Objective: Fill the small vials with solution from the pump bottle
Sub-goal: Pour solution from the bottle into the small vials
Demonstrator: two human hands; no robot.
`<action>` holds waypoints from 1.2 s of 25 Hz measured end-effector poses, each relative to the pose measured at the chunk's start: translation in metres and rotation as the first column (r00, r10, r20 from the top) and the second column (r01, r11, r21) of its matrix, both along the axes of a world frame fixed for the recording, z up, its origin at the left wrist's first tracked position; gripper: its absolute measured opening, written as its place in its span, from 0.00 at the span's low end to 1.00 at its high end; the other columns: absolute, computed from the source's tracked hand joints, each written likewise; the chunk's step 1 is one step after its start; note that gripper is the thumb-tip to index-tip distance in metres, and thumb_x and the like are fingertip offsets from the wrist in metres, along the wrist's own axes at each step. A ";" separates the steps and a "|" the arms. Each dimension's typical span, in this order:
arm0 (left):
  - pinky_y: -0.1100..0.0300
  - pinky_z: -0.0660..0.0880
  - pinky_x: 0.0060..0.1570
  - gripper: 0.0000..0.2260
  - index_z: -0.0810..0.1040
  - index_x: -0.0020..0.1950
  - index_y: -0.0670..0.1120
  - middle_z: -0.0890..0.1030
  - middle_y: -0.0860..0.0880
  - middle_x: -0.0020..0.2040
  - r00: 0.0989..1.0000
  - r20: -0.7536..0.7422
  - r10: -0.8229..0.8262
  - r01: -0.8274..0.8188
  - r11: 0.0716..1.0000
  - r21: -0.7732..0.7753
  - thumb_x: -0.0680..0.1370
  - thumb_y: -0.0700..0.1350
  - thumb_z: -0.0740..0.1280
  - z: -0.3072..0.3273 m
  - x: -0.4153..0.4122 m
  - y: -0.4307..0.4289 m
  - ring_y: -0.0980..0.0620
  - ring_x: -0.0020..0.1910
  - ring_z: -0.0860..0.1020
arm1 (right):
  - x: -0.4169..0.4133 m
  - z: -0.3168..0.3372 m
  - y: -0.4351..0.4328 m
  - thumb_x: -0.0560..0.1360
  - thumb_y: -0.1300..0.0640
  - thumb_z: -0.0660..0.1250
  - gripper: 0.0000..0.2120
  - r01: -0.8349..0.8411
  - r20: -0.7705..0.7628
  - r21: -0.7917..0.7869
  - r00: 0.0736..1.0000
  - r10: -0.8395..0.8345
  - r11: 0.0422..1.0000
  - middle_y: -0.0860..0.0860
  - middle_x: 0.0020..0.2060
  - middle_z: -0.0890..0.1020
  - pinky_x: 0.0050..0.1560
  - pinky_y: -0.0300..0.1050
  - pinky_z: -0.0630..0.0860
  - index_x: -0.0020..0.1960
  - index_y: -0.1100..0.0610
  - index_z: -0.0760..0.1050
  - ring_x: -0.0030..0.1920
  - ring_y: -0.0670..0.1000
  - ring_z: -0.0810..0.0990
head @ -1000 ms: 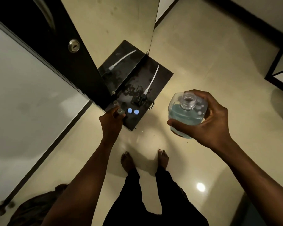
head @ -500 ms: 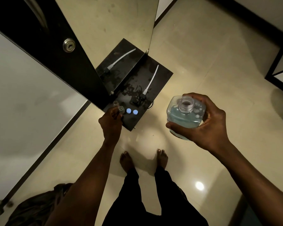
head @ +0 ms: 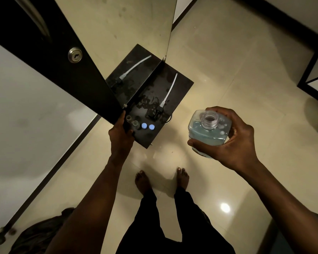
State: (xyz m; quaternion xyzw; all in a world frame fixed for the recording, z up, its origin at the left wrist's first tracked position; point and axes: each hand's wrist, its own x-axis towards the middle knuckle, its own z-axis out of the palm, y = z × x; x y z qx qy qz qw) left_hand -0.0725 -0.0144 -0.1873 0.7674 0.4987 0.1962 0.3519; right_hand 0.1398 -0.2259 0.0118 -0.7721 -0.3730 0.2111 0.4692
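Left hand (head: 121,135) now off the vials, fingers loose; two open vials (head: 132,121), two blue-capped (head: 148,126); right hand (head: 233,138) clamped round one bottle (head: 207,132).

Tight near the vials, open on the right

Your left hand (head: 120,134) crowds the clear open vials (head: 132,121); the black pump head with white tube (head: 162,105) blocks beyond.

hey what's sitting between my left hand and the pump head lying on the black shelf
In the head view, between the left hand and the pump head stand two open vials next to the fingers, then two blue-capped vials on the black shelf.
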 end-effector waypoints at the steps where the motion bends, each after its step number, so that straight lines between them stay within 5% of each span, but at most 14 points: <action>1: 0.64 0.72 0.59 0.31 0.70 0.77 0.39 0.84 0.39 0.61 0.999 -0.009 -0.039 0.039 0.999 -0.005 0.76 0.36 0.76 -0.003 0.001 0.002 0.41 0.58 0.83 | 0.000 0.001 0.000 0.58 0.58 0.87 0.36 -0.003 0.005 -0.003 1.000 0.003 1.000 0.41 0.54 0.83 0.52 0.29 0.76 0.63 0.57 0.77 0.53 0.39 0.83; 6: 0.59 0.75 0.55 0.19 0.81 0.66 0.40 0.86 0.41 0.55 0.997 -0.030 -0.069 0.070 0.997 0.038 0.75 0.34 0.75 -0.012 -0.005 0.017 0.39 0.52 0.85 | -0.001 0.004 0.000 0.58 0.59 0.87 0.36 -0.009 0.024 -0.023 1.000 0.009 1.000 0.43 0.54 0.83 0.52 0.29 0.77 0.63 0.59 0.77 0.53 0.37 0.82; 12: 0.64 0.75 0.46 0.15 0.83 0.58 0.43 0.87 0.46 0.48 1.000 -0.007 -0.021 0.021 0.999 0.038 0.75 0.47 0.77 0.012 -0.016 0.021 0.49 0.45 0.85 | -0.003 0.009 0.003 0.58 0.57 0.87 0.37 0.002 0.027 -0.032 1.000 -0.001 0.999 0.42 0.54 0.83 0.51 0.26 0.75 0.64 0.59 0.77 0.52 0.35 0.81; 14: 0.62 0.78 0.47 0.16 0.82 0.56 0.45 0.87 0.49 0.50 0.998 0.048 -0.034 0.030 0.996 0.087 0.73 0.52 0.76 0.037 -0.019 0.018 0.54 0.45 0.85 | -0.004 0.020 0.006 0.59 0.56 0.87 0.36 0.009 0.022 -0.020 1.000 -0.009 1.000 0.41 0.55 0.82 0.51 0.25 0.75 0.63 0.56 0.77 0.53 0.34 0.81; 17: 0.61 0.82 0.53 0.15 0.82 0.56 0.46 0.86 0.50 0.56 0.990 0.135 -0.045 0.032 0.995 0.094 0.72 0.46 0.80 0.096 -0.019 0.013 0.56 0.51 0.85 | -0.001 0.048 0.008 0.58 0.54 0.87 0.36 0.019 0.033 0.012 0.999 -0.020 1.000 0.39 0.54 0.83 0.51 0.25 0.74 0.62 0.51 0.77 0.53 0.35 0.81; 21: 0.50 0.84 0.55 0.16 0.83 0.58 0.49 0.87 0.54 0.50 0.968 0.245 -0.047 0.041 0.999 0.030 0.72 0.43 0.80 0.182 -0.008 0.020 0.59 0.50 0.86 | 0.008 0.089 0.010 0.57 0.48 0.88 0.37 -0.009 0.137 0.040 0.991 0.003 0.999 0.38 0.54 0.83 0.52 0.28 0.75 0.62 0.49 0.77 0.53 0.39 0.82; 26: 0.67 0.82 0.51 0.17 0.85 0.59 0.51 0.87 0.58 0.49 0.914 0.313 -0.258 0.213 0.962 0.171 0.72 0.46 0.81 0.303 0.032 -0.008 0.63 0.47 0.85 | 0.027 0.147 0.009 0.58 0.42 0.86 0.37 -0.095 0.380 0.021 0.922 0.080 0.995 0.42 0.52 0.84 0.52 0.47 0.81 0.63 0.49 0.77 0.47 0.48 0.85; 30: 0.73 0.78 0.50 0.17 0.86 0.59 0.48 0.87 0.56 0.49 0.852 0.392 -0.348 0.262 0.930 0.258 0.71 0.46 0.81 0.352 0.059 -0.037 0.62 0.46 0.85 | 0.046 0.183 0.012 0.60 0.42 0.84 0.37 -0.113 0.542 -0.044 0.832 0.119 0.993 0.48 0.49 0.85 0.47 0.50 0.80 0.65 0.47 0.75 0.43 0.54 0.83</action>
